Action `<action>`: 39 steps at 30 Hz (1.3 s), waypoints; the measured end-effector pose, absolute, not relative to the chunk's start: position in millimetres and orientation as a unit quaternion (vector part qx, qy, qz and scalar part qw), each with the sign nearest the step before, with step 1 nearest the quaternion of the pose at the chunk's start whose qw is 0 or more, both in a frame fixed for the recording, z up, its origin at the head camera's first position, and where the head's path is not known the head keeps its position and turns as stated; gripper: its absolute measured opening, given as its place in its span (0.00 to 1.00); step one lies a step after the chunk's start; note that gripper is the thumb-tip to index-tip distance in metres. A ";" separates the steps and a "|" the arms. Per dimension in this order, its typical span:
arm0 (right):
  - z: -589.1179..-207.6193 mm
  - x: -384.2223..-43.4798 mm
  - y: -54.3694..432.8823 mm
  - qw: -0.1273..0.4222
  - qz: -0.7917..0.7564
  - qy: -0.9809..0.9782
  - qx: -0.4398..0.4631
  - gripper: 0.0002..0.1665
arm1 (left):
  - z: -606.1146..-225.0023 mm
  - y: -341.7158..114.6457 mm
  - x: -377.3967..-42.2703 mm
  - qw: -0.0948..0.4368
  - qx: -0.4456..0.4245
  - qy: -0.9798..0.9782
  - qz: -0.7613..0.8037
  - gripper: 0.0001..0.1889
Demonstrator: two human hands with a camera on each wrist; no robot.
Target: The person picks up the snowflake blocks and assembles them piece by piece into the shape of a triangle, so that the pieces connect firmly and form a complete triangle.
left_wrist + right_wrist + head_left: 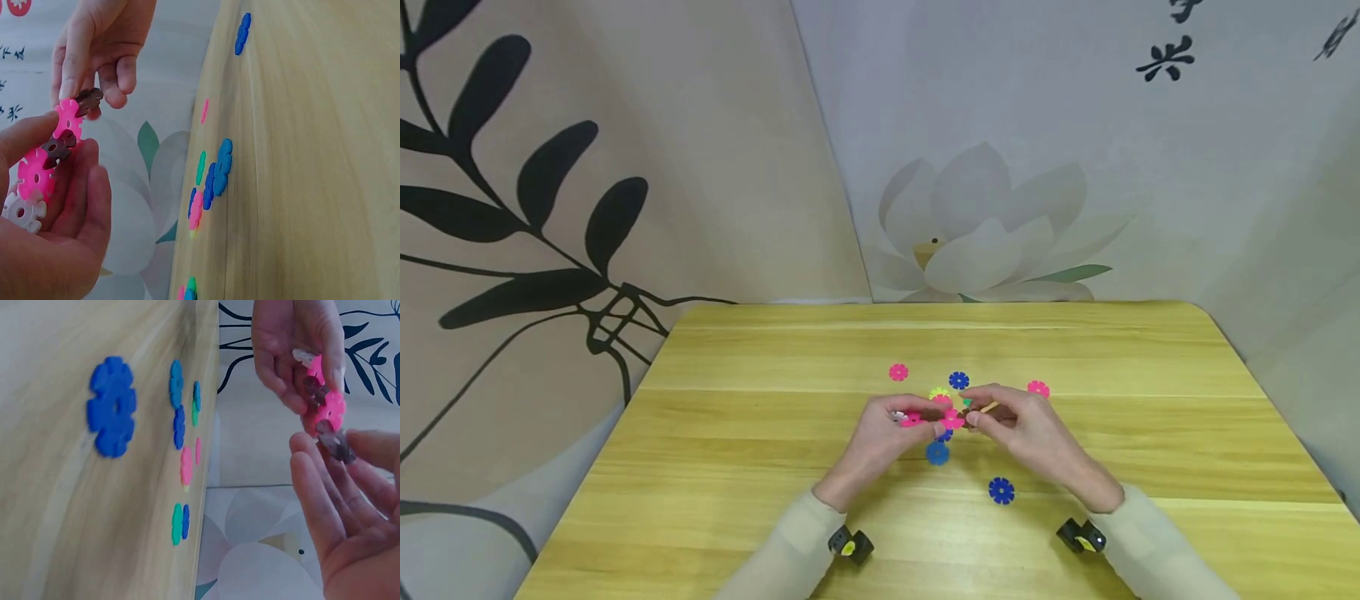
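Cream sleeves [797, 542]: filling the lower left and lower right of the head frame, small wrist cameras [852, 546] sitting at the cuffs.
Left hand [878, 437]: working at frame centre, thumb and fingers clamping on the disc chain [35, 178], the white disc [34, 212] resting near the palm.
Right hand [1037, 433]: holding just right of centre, and it's pinching the brown end disc [87, 103]!
Disc chain: bridging the hands above the tabletop [700, 500], running white, pink, brown, pink, brown; five are showing, apparently linked. Whether that last brown is seating fully, I cannot tell.
Loose discs [958, 381]: lying around the hands, a pink disc [898, 372] sitting left of upper centre, a dark blue disc [1002, 491] lower right of centre.
Score: the joining is looking well under way, with several discs remaining unlinked.
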State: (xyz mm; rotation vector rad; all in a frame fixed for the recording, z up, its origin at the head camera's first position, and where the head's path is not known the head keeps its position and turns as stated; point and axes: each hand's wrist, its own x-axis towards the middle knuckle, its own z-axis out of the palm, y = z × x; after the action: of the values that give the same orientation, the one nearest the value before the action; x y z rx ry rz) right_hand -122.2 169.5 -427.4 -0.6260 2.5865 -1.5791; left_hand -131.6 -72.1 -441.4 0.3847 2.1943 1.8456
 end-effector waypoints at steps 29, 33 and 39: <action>-452.2 -170.0 247.3 -0.030 -0.332 0.927 -0.170 0.14 | -440.4 -79.6 -131.0 0.093 0.115 0.770 0.620 0.10; -452.3 -175.9 253.5 -0.017 -0.318 0.931 -0.181 0.16 | -439.8 -79.4 -130.8 0.093 0.114 0.772 0.619 0.10; -452.1 -182.9 259.3 0.012 -0.282 0.936 -0.211 0.19 | -439.0 -79.0 -130.7 0.094 0.114 0.776 0.613 0.10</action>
State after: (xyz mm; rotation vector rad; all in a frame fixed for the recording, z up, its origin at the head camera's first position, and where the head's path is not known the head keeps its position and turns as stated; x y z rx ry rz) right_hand -182.9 259.3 -452.1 -0.6565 2.9170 -0.8794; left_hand -130.7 -79.0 -439.0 0.3386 2.3027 1.8189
